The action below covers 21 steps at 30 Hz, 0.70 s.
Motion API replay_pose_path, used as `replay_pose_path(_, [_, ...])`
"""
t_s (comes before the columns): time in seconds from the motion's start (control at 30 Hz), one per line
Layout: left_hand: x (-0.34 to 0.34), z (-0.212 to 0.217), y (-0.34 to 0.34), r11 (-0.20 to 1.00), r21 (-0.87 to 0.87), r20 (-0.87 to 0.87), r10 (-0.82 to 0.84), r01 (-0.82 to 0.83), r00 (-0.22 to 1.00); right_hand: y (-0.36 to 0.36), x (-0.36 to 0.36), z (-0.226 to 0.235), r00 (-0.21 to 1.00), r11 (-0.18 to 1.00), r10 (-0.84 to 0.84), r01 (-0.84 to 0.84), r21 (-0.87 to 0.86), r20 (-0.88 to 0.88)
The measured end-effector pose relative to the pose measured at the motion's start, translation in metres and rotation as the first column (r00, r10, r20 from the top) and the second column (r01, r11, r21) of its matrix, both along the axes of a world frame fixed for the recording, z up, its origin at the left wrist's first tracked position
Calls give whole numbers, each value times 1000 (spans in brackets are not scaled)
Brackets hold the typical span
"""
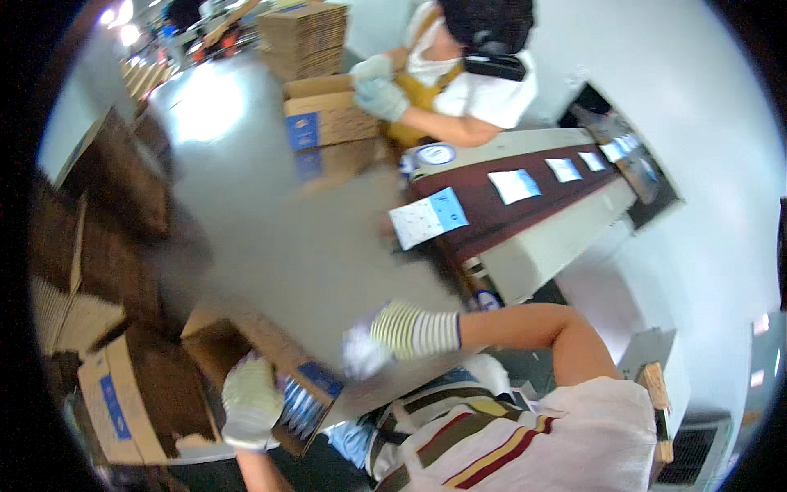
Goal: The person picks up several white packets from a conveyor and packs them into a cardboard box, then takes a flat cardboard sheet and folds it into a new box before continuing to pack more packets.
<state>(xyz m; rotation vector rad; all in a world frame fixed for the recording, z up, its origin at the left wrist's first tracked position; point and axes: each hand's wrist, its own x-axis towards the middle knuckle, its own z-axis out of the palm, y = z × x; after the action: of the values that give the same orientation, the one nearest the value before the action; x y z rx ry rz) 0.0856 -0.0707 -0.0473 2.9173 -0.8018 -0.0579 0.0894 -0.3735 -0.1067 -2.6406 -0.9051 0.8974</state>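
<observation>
Grey metal desk [270, 234] is filling the middle. Conveyor belt [557, 184] is sloping in from upper right, its near end stopping at the desk edge. Co-worker [479, 98] in a yellow apron is standing at the belt's far side, gloved hands at a far carton [344, 123]. Near carton [275, 340] is sitting open at lower left, its long axis running from far left toward near right, roughly slanting across the wearer's front.

Left hand [251, 402], gloved, is resting at the near carton's near-left side, fingers partly curling over the opening; whether it is gripping the wall or contents, cannot tell. Right hand [398, 332], striped glove, is hovering over the near desk edge, right of the carton, well apart from the left. Its fingers are blurring into something whitish; cannot tell how far they are opening or whether they are holding anything.

Packed pouches [299, 407], blue and white, are standing in a row inside the near carton, just right of the left hand. End pouch [429, 218] is lying flat at the belt's end, long axis running left to right, tilting slightly; it is lying ahead of the right hand, the nearer one, and a little rightward.
</observation>
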Motion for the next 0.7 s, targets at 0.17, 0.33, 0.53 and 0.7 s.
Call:
replay_pose_path(0.17, [1, 34, -21, 988, 107, -195, 127, -107, 973, 44, 44, 67, 675, -18, 170, 731, 683, -718])
replay_pose_path(0.33, [12, 16, -17, 997, 50, -117, 61, -55, 991, 144, 77, 102, 982, 200, -142, -96, 975, 126])
replay_pose_path(0.53, [6, 1, -22, 1000, 10, -76, 21, -20, 997, 180, 94, 81, 912, 927, -65, -96, 364, 405])
replay_pose_path(0.7, [9, -4, -23, 999, -45, -44, 3, -5, 999, 166, 100, 85, 860, 978, 7, -113, 177, 510])
